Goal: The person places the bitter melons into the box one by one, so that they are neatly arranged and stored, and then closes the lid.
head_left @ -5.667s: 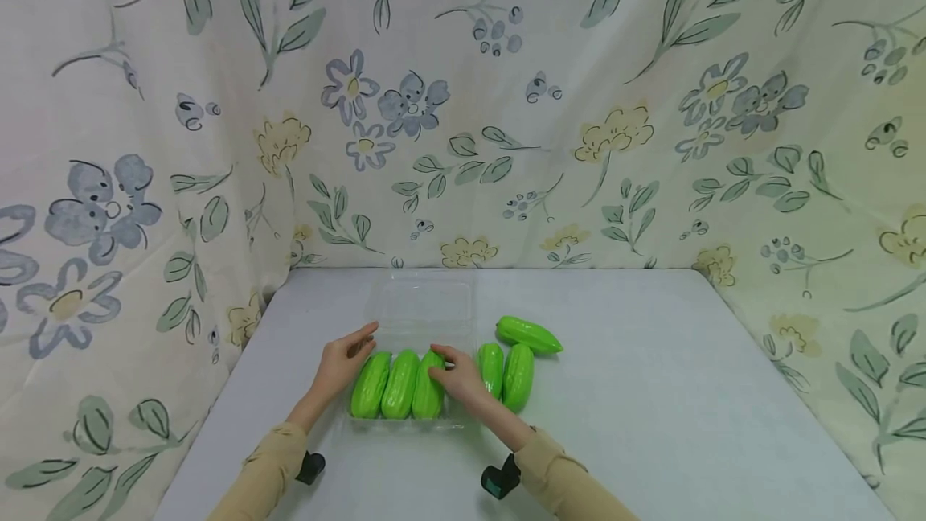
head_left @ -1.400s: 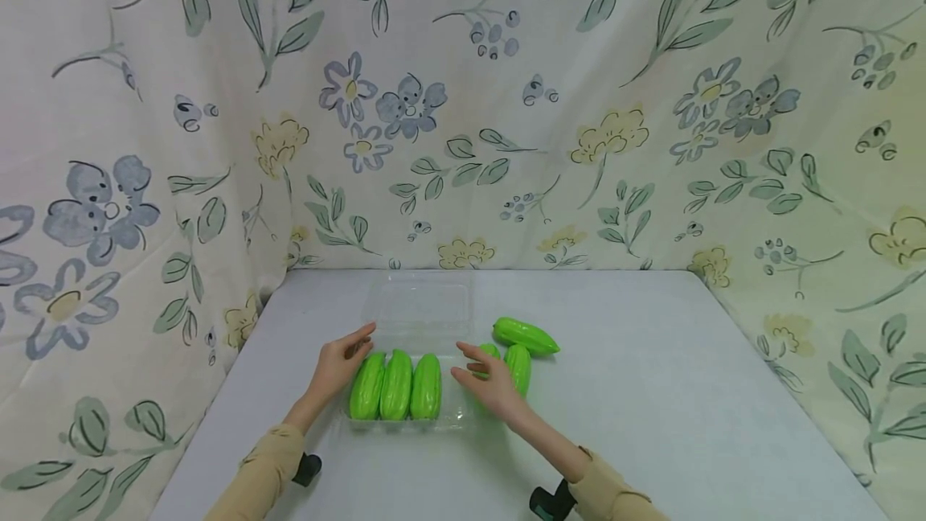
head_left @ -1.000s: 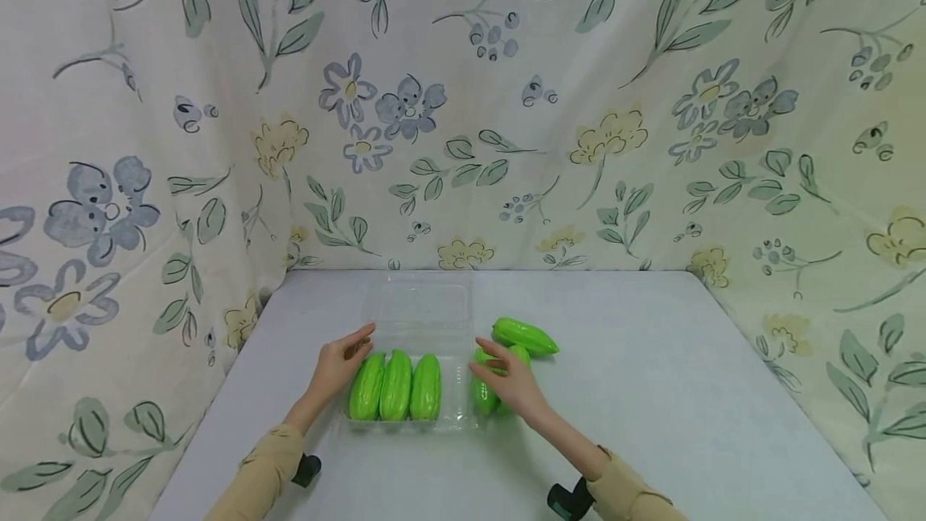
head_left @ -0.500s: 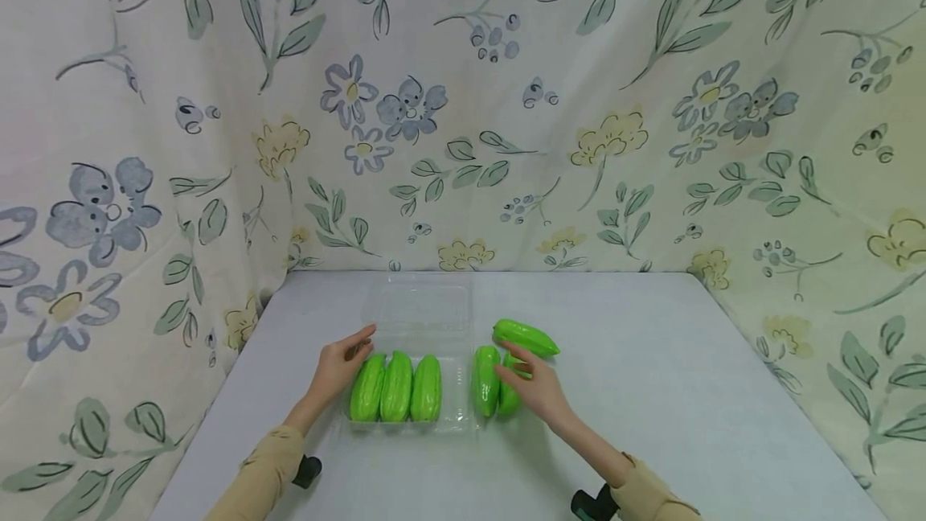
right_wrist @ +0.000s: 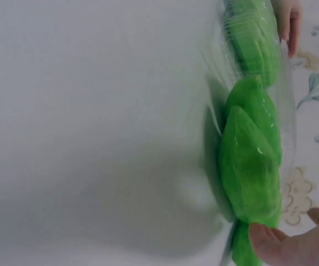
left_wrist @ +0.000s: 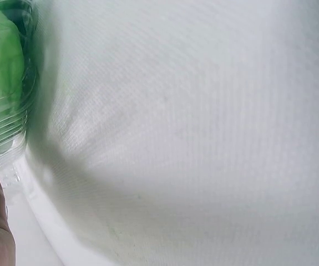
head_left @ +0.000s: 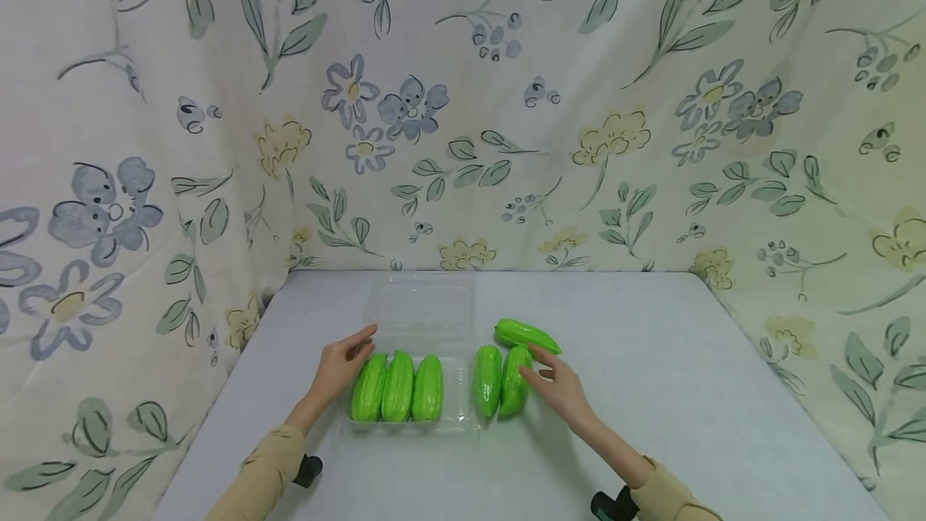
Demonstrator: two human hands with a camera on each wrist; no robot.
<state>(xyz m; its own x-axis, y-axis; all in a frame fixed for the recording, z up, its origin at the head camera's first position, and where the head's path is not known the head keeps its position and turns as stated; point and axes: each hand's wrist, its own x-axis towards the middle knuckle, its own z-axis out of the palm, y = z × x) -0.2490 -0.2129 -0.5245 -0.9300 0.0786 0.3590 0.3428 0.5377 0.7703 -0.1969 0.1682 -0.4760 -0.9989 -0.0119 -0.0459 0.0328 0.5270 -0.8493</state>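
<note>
The right hand (head_left: 564,392) has its thumb and fingers spread, with nothing pinched between them. Its thumb reaches the right flank of the near gourd (head_left: 514,384); whether it touches, I cannot tell. The curve of the fingers would suit that round flank. Just beyond the fingertips, the back gourd (head_left: 517,331) lies slanted, out of line with the rest. To the left of the near gourd, close beside it, the side gourd (head_left: 488,380) points away from the person, probably laid so as to be within easy reach.

Farther left is the clear box (head_left: 456,404). In it lie three gourds (head_left: 398,388) side by side, packed toward its left wall, which leaves bare room on the side nearest the right hand. Its lid (head_left: 427,305) is folded back flat, seemingly to keep the top free.

At the far left corner, the left hand (head_left: 336,364) touches the edge, likely to steady so light a box; whether it pinches, I cannot tell. Behind everything hangs a flowered cloth (head_left: 477,207).
</note>
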